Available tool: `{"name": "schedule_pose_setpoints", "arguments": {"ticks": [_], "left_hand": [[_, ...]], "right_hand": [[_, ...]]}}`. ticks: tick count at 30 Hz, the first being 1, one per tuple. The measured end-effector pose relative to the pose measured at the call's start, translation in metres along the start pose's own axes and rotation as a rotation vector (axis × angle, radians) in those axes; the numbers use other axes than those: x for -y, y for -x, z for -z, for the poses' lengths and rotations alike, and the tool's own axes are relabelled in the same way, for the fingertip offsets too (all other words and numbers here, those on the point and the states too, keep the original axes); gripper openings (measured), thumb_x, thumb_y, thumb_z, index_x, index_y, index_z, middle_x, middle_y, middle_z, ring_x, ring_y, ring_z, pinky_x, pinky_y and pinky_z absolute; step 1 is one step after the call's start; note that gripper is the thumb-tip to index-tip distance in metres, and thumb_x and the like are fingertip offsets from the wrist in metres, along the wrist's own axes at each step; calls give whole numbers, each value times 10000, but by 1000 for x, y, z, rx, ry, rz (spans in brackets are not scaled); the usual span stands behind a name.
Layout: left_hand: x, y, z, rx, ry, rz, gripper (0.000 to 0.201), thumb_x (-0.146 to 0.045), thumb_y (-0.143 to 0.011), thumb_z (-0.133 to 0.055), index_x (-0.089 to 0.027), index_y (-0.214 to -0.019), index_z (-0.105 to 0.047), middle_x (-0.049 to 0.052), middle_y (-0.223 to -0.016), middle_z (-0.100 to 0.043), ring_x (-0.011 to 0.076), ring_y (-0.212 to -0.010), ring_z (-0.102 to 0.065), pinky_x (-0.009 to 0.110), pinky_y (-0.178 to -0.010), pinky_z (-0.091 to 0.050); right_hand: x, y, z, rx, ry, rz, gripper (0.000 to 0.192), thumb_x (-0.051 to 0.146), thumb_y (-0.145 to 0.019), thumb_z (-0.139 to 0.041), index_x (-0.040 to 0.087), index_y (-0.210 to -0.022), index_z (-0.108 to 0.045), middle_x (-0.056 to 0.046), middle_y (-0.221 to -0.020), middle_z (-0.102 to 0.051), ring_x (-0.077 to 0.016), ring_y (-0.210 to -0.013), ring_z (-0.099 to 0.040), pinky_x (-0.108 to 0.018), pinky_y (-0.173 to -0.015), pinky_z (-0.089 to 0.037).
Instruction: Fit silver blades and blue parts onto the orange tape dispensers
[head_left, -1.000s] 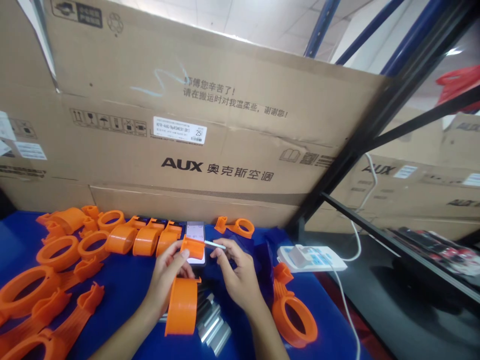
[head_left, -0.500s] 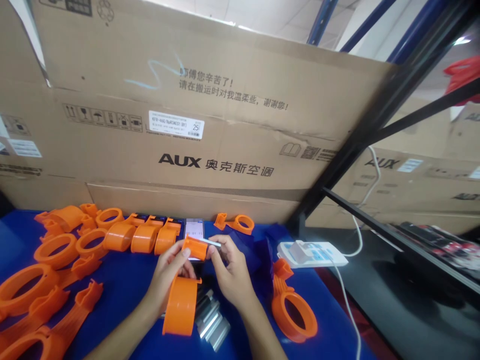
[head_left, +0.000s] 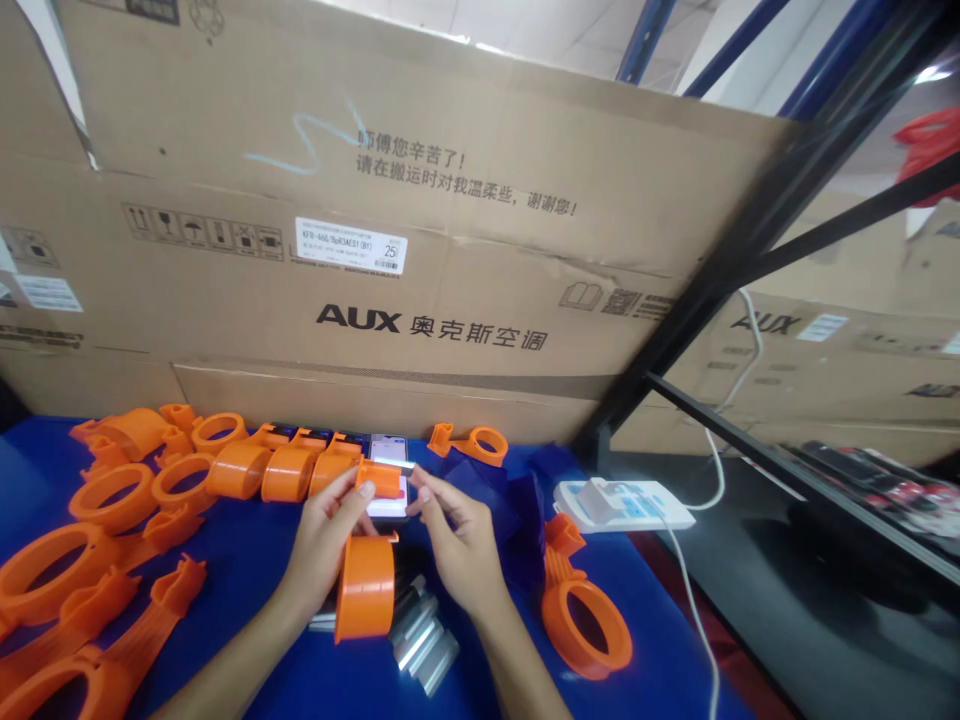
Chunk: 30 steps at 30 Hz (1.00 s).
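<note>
My left hand point(head_left: 324, 545) is closed around the upper part of an orange plastic tape dispenser point(head_left: 366, 592), whose ring hangs below my fingers. The thumb presses on its head. A thin, shiny metal blade strip point(head_left: 401, 465) is pinched between the fingertips of my right hand point(head_left: 459, 535), its left end at the dispenser's head. My fingers partly hide that end, so whether it sits inside the head is unclear. Below, between my forearms, several silvery metal strips point(head_left: 425, 645) lie in a pile on the blue table cover point(head_left: 270, 620).
Several loose orange dispensers point(head_left: 112, 497) cover the left side. A row of dispensers with dark tops point(head_left: 289, 470) stands by a phone point(head_left: 388, 449). Another dispenser point(head_left: 587, 625) lies at right near a white power strip point(head_left: 637, 506). A large cardboard box point(head_left: 450, 260) stands behind.
Both hands have shifted slightly left and up with the dispenser and blade. The blade now shows less length, nearer the dispenser's head. The phone's screen looks different and more of it shows.
</note>
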<state>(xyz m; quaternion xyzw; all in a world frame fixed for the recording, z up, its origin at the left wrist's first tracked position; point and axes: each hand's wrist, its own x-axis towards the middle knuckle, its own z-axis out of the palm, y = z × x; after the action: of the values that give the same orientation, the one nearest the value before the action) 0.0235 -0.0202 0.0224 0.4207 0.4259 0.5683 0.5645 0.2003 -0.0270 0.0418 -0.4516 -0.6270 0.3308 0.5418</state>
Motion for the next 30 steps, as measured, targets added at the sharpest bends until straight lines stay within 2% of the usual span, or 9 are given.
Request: {"name": "schedule_pose_setpoints", "arguments": {"ticks": [4, 6, 8, 11, 14, 17, 19, 23, 30], "left_hand": [[-8, 1, -1, 91, -114, -15, 514, -520, -871, -732, -171, -1247, -691, 4, -634, -687, 180, -585, -626, 254, -597, -478], [-9, -1, 0, 138, -130, -24, 479, -522, -887, -713, -181, -1222, -705, 12, -683, -699, 188, -627, -632, 268, -627, -484], [-8, -3, 3, 174, -145, -39, 394, -522, -904, -695, -186, -1105, -735, 14, -697, -699, 179, -642, -615, 262, -639, -468], [-7, -6, 7, 163, -165, -66, 330, -508, -915, -689, -185, -852, -724, -6, -628, -647, 144, -610, -556, 237, -630, -420], [-8, -5, 7, 130, -92, -45, 351, -506, -906, -697, -184, -764, -690, -18, -608, -613, 126, -579, -518, 223, -598, -390], [-9, -4, 5, 69, 42, -12, 387, -512, -868, -727, -182, -686, -635, -28, -592, -574, 116, -549, -486, 213, -551, -371], [-8, -5, 4, 10, 95, -4, 437, -527, -852, -733, -181, -626, -590, -32, -570, -540, 111, -534, -462, 209, -535, -373], [-6, -10, 6, -68, 125, -15, 427, -525, -806, -774, -183, -624, -595, -22, -587, -563, 112, -544, -464, 206, -542, -399], [-4, -11, 7, -33, 158, -11, 380, -505, -797, -797, -196, -694, -599, -34, -601, -569, 115, -527, -463, 223, -529, -391]], "right_hand": [[3, 0, 1, 99, 82, 62, 358, 373, -995, -633, 267, -1327, -717, -75, -1222, -777, -297, -1068, -746, -476, -986, -577], [5, -1, 2, 97, 89, 94, 362, 357, -988, -648, 270, -1334, -712, -78, -1323, -728, -298, -1199, -692, -481, -1076, -520], [6, -4, 4, 126, 64, 108, 364, 347, -999, -636, 277, -1351, -698, -71, -1363, -701, -277, -1248, -662, -457, -1104, -496], [7, -7, 8, 200, 21, 102, 368, 344, -1025, -595, 289, -1381, -671, -58, -1333, -706, -246, -1197, -678, -414, -1057, -517], [9, -10, 12, 203, 24, 98, 341, 344, -1042, -550, 275, -1346, -689, -57, -1221, -739, -236, -1096, -697, -384, -968, -543], [10, -10, 19, 163, 240, 111, 221, 267, -1016, -551, 250, -1097, -757, -56, -1057, -741, -239, -1011, -668, -390, -920, -517], [10, -8, 24, 230, 491, 117, 119, 190, -921, -641, 245, -960, -739, -53, -1043, -703, -258, -1045, -614, -422, -939, -470], [5, -2, 29, 453, 791, 87, 227, 154, -771, -767, 268, -963, -729, -53, -1166, -609, -282, -1119, -529, -454, -955, -412], [3, 0, 33, 519, 873, 69, 183, 234, -790, -821, 296, -952, -761, -36, -1060, -619, -264, -1042, -556, -440, -955, -424]]}}
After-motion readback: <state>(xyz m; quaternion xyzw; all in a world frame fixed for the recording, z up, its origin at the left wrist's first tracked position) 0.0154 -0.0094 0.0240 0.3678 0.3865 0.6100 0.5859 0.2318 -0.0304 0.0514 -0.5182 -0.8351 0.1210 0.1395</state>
